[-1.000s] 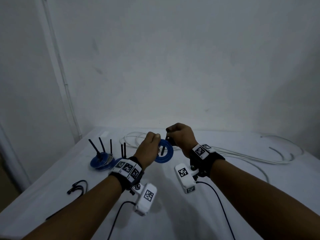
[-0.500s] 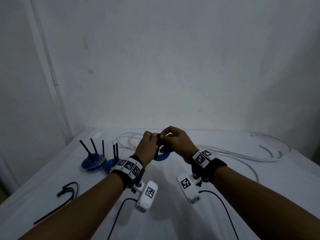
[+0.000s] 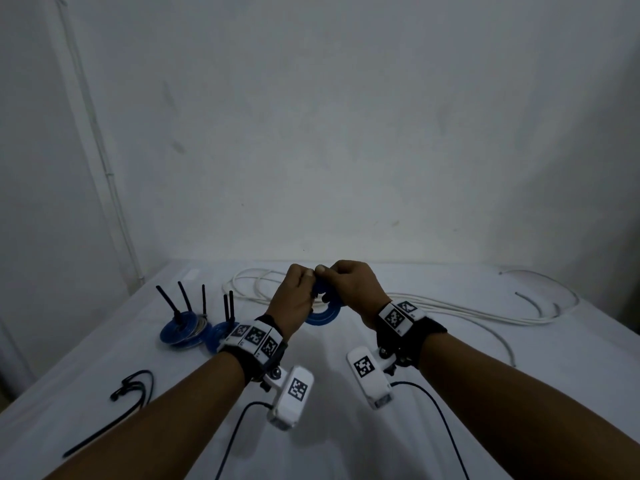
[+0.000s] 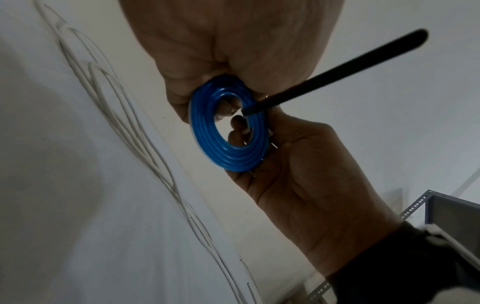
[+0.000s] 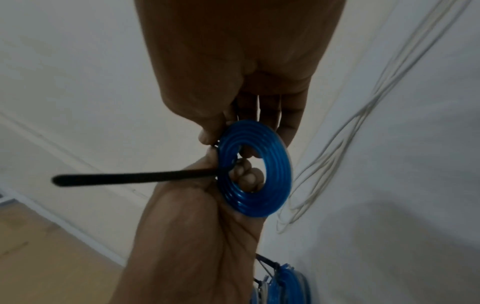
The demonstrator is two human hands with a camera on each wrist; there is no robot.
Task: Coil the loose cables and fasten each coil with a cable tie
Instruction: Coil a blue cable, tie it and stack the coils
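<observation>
A small blue cable coil hangs in the air above the white table, held between both hands. My left hand grips its rim with curled fingers. My right hand pinches the rim from the other side, thumb on top, with fingertips showing through the hole. A black cable tie passes through the coil's hole. Its long tail sticks out free past the left hand. The tie's head is hidden by fingers.
Two tied blue coils with upright black tie tails stand at the left. Loose white cable runs across the back of the table to the right. Spare black ties lie front left. A metal shelf corner stands nearby.
The hands have closed together over the top of the coil. The right hand, which held the tie upright at the hole, now pinches the rim against the left fingers.
</observation>
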